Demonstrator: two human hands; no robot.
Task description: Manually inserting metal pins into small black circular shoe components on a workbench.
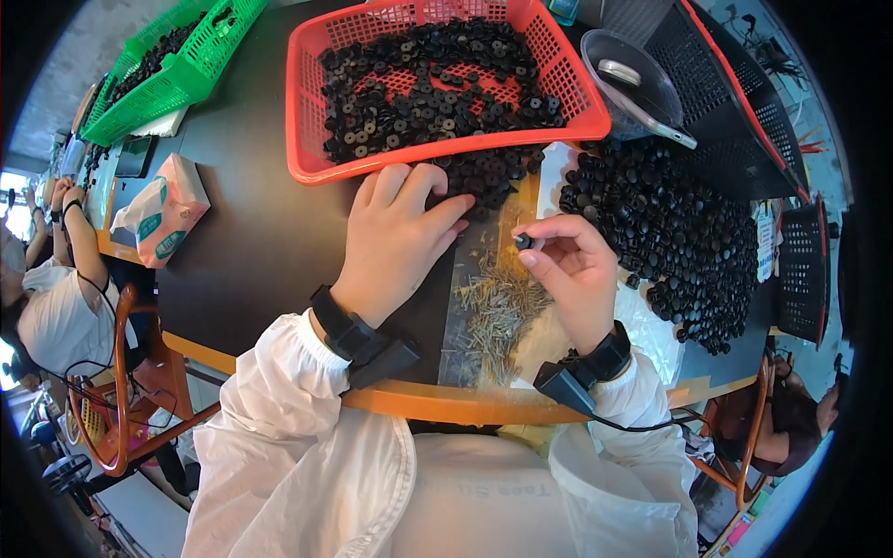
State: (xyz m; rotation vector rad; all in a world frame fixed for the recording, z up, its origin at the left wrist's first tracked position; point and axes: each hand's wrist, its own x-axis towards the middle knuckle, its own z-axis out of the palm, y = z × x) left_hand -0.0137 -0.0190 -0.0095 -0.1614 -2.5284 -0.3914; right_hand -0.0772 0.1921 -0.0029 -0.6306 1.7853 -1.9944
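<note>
A dark-topped table (251,251) with an orange-brown edge fills the centre, with one brown wooden chair (170,377) toward eight o'clock and another chair (743,484) near four. Bright white light (17,221) glares at nine o'clock, below a grey surface (56,79) at ten, wall or floor unclear.

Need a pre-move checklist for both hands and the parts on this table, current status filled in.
1. Small black part secure in right hand: ok, pinched.
2. Left hand gripping a disc: cannot tell, fingertips partly hidden beside the loose black discs.
3. Metal pins contained: not ok, spread loose near the table edge.
4. Black caps available: ok, large pile right of the right hand.
5. Red basket stocked: ok, many black discs inside.
</note>
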